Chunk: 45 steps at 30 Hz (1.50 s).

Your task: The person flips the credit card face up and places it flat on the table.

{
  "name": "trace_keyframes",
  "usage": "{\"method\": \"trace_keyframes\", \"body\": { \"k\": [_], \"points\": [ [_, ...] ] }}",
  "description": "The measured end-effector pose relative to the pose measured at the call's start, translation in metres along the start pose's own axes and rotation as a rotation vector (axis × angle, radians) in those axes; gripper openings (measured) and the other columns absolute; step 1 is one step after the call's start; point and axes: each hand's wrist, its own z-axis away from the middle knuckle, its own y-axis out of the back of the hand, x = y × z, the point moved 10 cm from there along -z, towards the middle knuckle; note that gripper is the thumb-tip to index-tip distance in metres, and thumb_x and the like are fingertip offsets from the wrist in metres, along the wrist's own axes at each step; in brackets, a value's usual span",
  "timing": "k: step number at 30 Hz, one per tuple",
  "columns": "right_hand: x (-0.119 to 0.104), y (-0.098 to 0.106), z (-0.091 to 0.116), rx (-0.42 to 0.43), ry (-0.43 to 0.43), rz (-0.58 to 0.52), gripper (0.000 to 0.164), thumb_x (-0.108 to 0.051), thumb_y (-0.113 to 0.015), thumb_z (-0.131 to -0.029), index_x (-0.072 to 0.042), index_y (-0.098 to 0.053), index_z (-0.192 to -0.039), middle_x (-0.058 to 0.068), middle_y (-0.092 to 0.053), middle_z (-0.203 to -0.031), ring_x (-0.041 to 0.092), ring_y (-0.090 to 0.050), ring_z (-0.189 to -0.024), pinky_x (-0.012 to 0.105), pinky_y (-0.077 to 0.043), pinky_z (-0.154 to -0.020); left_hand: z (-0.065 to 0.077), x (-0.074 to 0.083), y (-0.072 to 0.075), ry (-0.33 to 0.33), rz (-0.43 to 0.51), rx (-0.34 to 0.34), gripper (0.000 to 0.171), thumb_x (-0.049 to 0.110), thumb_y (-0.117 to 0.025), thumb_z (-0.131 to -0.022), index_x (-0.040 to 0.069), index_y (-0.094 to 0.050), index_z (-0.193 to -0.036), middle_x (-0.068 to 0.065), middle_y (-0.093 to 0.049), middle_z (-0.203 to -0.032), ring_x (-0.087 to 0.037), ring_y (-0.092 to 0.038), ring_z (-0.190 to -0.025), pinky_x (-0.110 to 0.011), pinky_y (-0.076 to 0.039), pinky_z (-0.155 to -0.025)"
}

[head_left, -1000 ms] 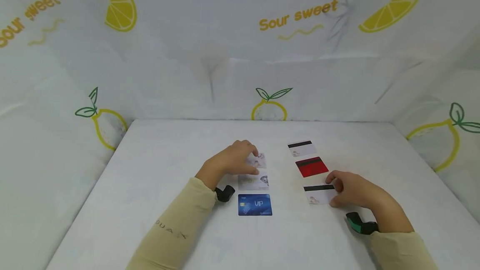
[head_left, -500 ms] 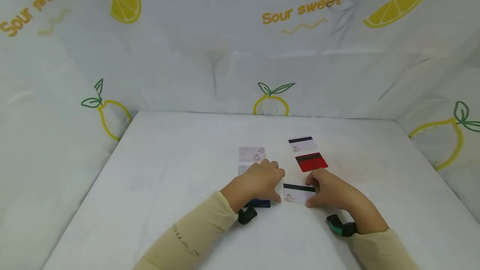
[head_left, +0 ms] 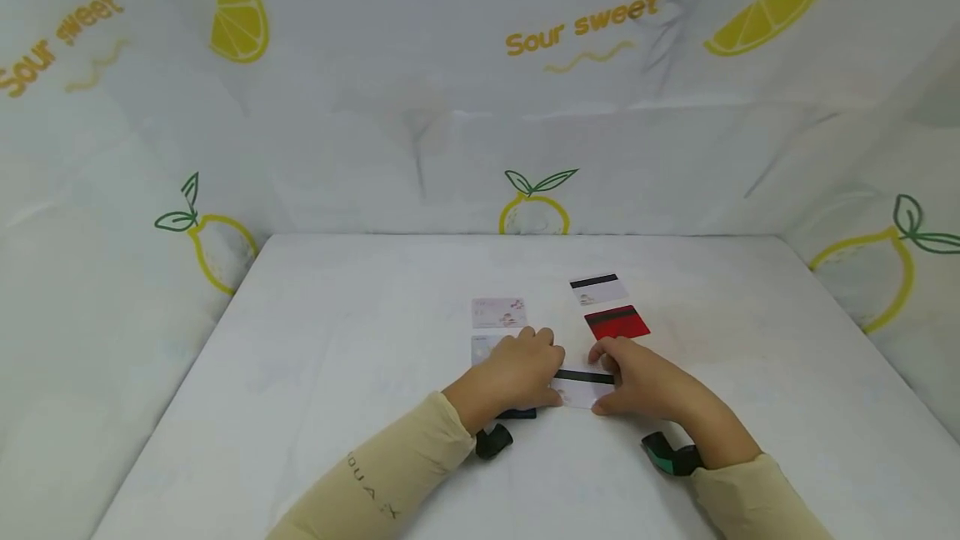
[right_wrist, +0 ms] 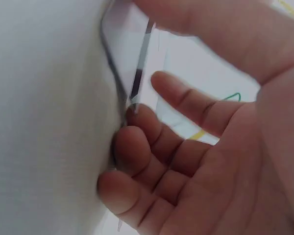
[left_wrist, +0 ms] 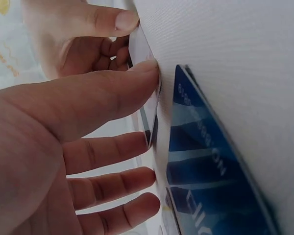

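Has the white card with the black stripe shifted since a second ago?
Yes. The striped white card slid left, away from under the red card, toward the blue card; both hands now hold it.

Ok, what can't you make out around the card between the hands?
- Blue card: head view, mostly hidden under the left hand.
- Striped card: its print is too small in the head view and blurred in the right wrist view.
- Pale card: half covered by the left hand.
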Motion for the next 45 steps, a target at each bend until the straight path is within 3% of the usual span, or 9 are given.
{"method": "trace_keyframes", "body": {
  "k": [5, 9, 20, 24, 30, 35, 41, 45],
  "points": [
    [-0.003, -0.003, 0.001, -0.02, 0.018, 0.028, 0.065, -0.027, -0.093, -0.061, -0.02, -0.061, -0.118, 0.001, -0.055, -0.1, 0.017, -0.052, -0.092, 0.035, -0.048, -0.078, 0.002, -0.001, 0.0, 0.016, 0.023, 0.018, 0.043, 0.05, -0.076, -0.081, 0.019, -0.067, -0.11, 0.002, -0.056, -0.109, -0.014, -0.048, -0.09, -0.029, -0.046, -0.07],
    [-0.004, -0.003, 0.004, -0.028, 0.012, 0.06, 0.06, -0.028, -0.093, -0.061, -0.021, -0.065, -0.114, 0.0, -0.053, -0.101, 0.016, -0.052, -0.093, 0.034, -0.048, -0.078, 0.001, -0.002, 0.0, 0.017, 0.028, 0.029, 0.042, 0.05, -0.076, -0.081, 0.02, -0.067, -0.108, 0.003, -0.056, -0.106, -0.013, -0.047, -0.089, -0.028, -0.045, -0.069],
    [-0.012, 0.004, 0.007, 0.062, 0.06, 0.149, 0.053, -0.031, -0.09, -0.065, -0.02, -0.069, -0.112, -0.004, -0.053, -0.096, 0.013, -0.052, -0.083, 0.031, -0.049, -0.073, 0.0, -0.005, 0.002, -0.01, 0.002, 0.04, 0.049, 0.051, -0.077, -0.078, 0.017, -0.063, -0.111, 0.004, -0.055, -0.105, -0.013, -0.048, -0.092, -0.029, -0.048, -0.073],
    [-0.013, 0.01, 0.008, 0.098, 0.077, 0.149, 0.053, -0.032, -0.089, -0.066, -0.021, -0.068, -0.114, -0.003, -0.056, -0.102, 0.014, -0.053, -0.088, 0.036, -0.052, -0.079, 0.002, -0.009, 0.011, -0.009, 0.038, 0.098, 0.047, 0.046, -0.077, -0.076, 0.019, -0.061, -0.11, 0.006, -0.054, -0.104, -0.013, -0.048, -0.093, -0.027, -0.047, -0.071],
    [-0.028, 0.02, 0.013, 0.214, 0.219, 0.208, 0.053, -0.028, -0.085, -0.071, -0.015, -0.064, -0.119, 0.002, -0.057, -0.112, 0.018, -0.054, -0.097, 0.042, -0.052, -0.087, 0.006, -0.008, 0.031, -0.03, 0.069, 0.212, 0.052, 0.049, -0.076, -0.073, 0.02, -0.06, -0.112, 0.007, -0.055, -0.11, -0.012, -0.05, -0.098, -0.027, -0.048, -0.07],
    [-0.039, 0.024, 0.017, 0.262, 0.304, 0.156, 0.061, -0.022, -0.085, -0.073, -0.012, -0.057, -0.127, 0.002, -0.06, -0.116, 0.02, -0.057, -0.105, 0.044, -0.052, -0.088, 0.007, -0.006, 0.039, -0.03, 0.108, 0.243, 0.055, 0.05, -0.076, -0.073, 0.02, -0.058, -0.115, 0.007, -0.054, -0.115, -0.012, -0.051, -0.102, -0.028, -0.048, -0.069],
    [-0.04, 0.024, 0.018, 0.267, 0.301, 0.128, 0.06, -0.026, -0.084, -0.076, -0.012, -0.056, -0.127, 0.001, -0.061, -0.12, 0.02, -0.059, -0.103, 0.041, -0.053, -0.086, 0.009, -0.004, 0.044, -0.043, 0.137, 0.29, 0.056, 0.051, -0.075, -0.074, 0.02, -0.058, -0.118, 0.008, -0.054, -0.121, -0.012, -0.052, -0.104, -0.031, -0.05, -0.071],
    [-0.037, 0.026, 0.02, 0.272, 0.313, 0.043, 0.054, -0.022, -0.082, -0.077, -0.013, -0.055, -0.124, -0.001, -0.061, -0.115, 0.017, -0.058, -0.097, 0.034, -0.052, -0.08, 0.011, -0.003, 0.048, -0.065, 0.183, 0.327, 0.062, 0.058, -0.075, -0.077, 0.019, -0.057, -0.122, 0.007, -0.054, -0.126, -0.012, -0.053, -0.106, -0.029, -0.05, -0.07]
  ]
}}
